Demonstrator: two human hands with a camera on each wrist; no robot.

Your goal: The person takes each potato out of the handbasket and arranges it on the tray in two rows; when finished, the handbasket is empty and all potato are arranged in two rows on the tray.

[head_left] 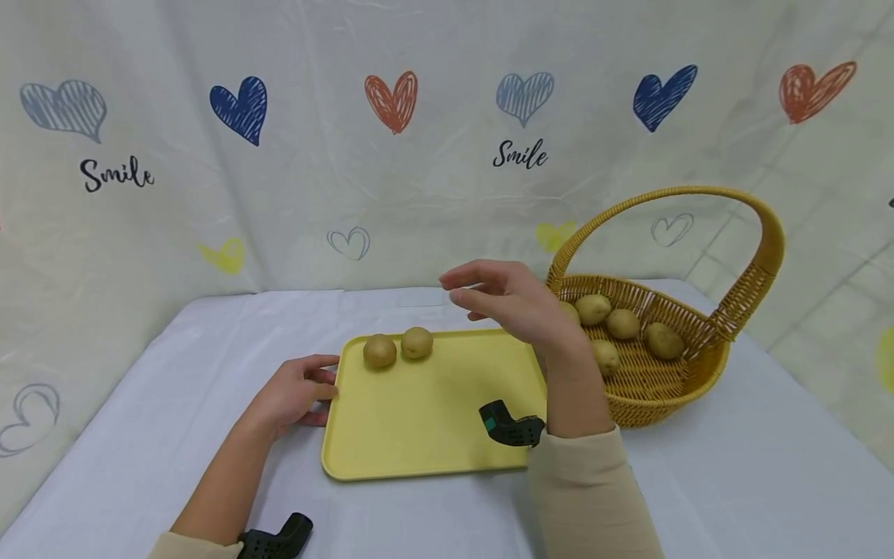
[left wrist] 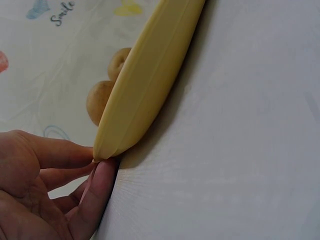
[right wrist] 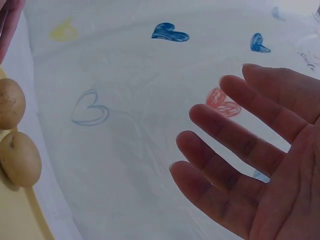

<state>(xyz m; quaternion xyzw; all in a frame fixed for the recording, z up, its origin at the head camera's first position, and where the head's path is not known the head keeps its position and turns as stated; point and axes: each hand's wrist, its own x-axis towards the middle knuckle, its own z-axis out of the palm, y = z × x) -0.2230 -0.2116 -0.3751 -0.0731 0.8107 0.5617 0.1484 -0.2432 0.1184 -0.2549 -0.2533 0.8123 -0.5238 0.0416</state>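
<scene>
The left hand (head_left: 289, 394) is lightly pinching the left rim of a shallow yellow rectangular tray (head_left: 433, 423), while the right hand (head_left: 515, 303), empty and with its fingers loosely spread, is hovering around the tray's far right corner. Two rounded tan potatoes, one (head_left: 379, 352) nearer the far left corner and the other (head_left: 417, 343) close beside it, are sitting along the tray's far edge. Just past the right edge, an oval golden-brown woven basket (head_left: 642, 409) with an arched handle is holding more tan potatoes (head_left: 623, 324).

Because only one rim is being gripped, an upward tug could be tilting the tray and setting the pair rolling; its rim is looking low, so one could be dropping onto the white-clothed table (head_left: 733, 473). The right forearm is passing close by the basket, so a sideways swing could be knocking it.
</scene>
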